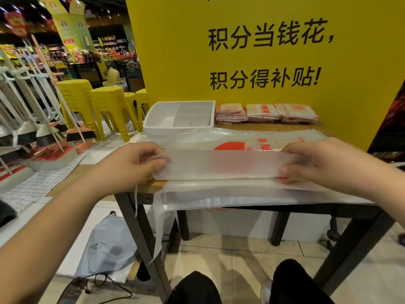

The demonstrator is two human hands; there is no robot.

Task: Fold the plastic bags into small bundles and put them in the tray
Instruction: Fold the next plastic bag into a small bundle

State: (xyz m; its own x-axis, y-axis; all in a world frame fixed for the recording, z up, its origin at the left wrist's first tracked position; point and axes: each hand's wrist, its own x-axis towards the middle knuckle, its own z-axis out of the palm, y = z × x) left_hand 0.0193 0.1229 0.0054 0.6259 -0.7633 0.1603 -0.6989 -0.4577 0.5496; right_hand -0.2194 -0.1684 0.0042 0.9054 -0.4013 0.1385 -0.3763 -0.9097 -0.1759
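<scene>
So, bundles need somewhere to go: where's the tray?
Head view: the white divided tray sits back left on the table, just left of the folded bag stacks.

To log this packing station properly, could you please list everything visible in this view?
plastic bag: one, translucent white with red print, spread on the table, near edge folded over
tray: one, white, divided, table's far left corner
folded bag piles: about three, white and red, right of the tray
table: one, wood top, dark legs
sign: one, yellow with black characters, behind the table
stools: several, yellow, stacked at left
brooms: several, white handles, far left
sack: one, grey, floor under the table
left grip: pinching the fold's left end
right grip: pinching its right end
</scene>
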